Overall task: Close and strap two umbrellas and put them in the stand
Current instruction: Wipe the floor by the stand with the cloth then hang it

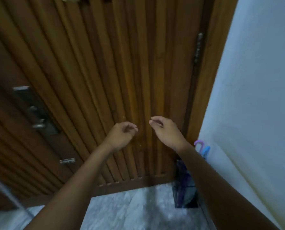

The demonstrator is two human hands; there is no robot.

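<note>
Both my hands are raised in front of a ribbed wooden door. My left hand (121, 134) and my right hand (165, 130) hang loosely curled, fingertips near each other, with nothing in either. Low at the right, a dark wire umbrella stand (185, 191) sits on the floor in the corner between door and wall, partly hidden by my right forearm. A folded dark purple umbrella stands in it. A purple hooked handle (198, 144) and a blue handle (206, 151) stick up above my right forearm.
The wooden door (105, 72) fills the view, with a metal lock and handle (38, 118) at the left and a hinge (198, 47) at the right. A pale wall (254, 97) runs along the right. Grey marbled floor (130, 209) lies below.
</note>
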